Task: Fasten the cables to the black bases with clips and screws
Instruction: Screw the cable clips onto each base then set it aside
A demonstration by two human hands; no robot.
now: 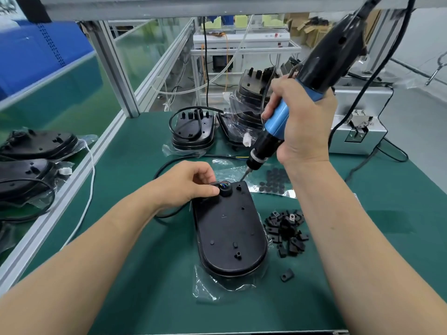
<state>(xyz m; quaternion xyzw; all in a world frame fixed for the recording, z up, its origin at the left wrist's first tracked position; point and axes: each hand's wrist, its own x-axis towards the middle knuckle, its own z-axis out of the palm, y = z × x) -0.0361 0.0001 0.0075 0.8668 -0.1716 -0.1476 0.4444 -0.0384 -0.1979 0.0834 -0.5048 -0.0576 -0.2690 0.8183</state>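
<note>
Black oval plastic base (229, 228), long axis pointing away; coloured cable wires (223, 184) pinched by left hand (186, 187), blue-black electric screwdriver (278, 120) gripped by right hand (304, 126).

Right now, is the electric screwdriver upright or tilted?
Tilted. The screwdriver, gripped by the right hand, leans up and right, its bit at the black base's far edge.

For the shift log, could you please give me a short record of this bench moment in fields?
left hand: pinches the cable at the round post of the black base
right hand: grips the electric screwdriver, bit pointing down at the base's far edge
black base: lies on a plastic bag on the green mat
clips: loose pile right of the base, one apart
further back: another base with a cable looped on it
</note>
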